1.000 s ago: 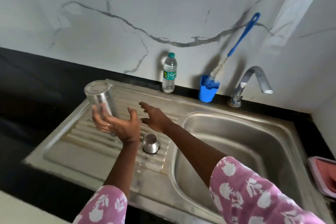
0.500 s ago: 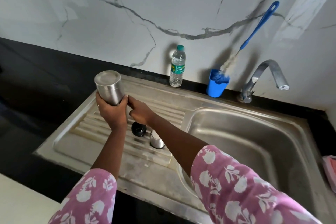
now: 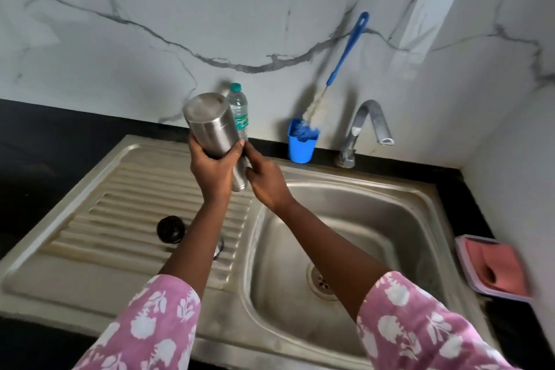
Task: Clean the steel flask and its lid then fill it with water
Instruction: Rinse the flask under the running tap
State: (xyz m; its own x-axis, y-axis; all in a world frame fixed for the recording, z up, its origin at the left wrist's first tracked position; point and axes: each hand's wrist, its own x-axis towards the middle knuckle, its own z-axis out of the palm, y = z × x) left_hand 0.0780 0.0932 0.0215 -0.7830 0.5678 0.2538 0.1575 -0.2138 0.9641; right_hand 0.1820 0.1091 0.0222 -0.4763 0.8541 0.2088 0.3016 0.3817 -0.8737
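Observation:
The steel flask (image 3: 210, 126) is held upside down, base up, tilted over the inner edge of the ribbed drainboard (image 3: 126, 213). My left hand (image 3: 214, 171) grips its body. My right hand (image 3: 267, 186) holds the lower, narrower end of the flask from the right. A black lid (image 3: 171, 229) lies on the drainboard. A sliver of a steel cap (image 3: 220, 246) shows behind my left forearm; the rest is hidden.
The steel sink basin (image 3: 375, 219) lies to the right, its tap (image 3: 369, 120) at the back showing no water. A plastic water bottle (image 3: 240, 111) and a blue cup (image 3: 301, 146) holding a bottle brush (image 3: 345, 51) stand by the wall. A pink sponge (image 3: 495, 267) sits in a tray at far right.
Both hands closed on the flask, lifted it off the drainboard and carried it rightward toward the basin. The black lid and steel cap stayed on the drainboard.

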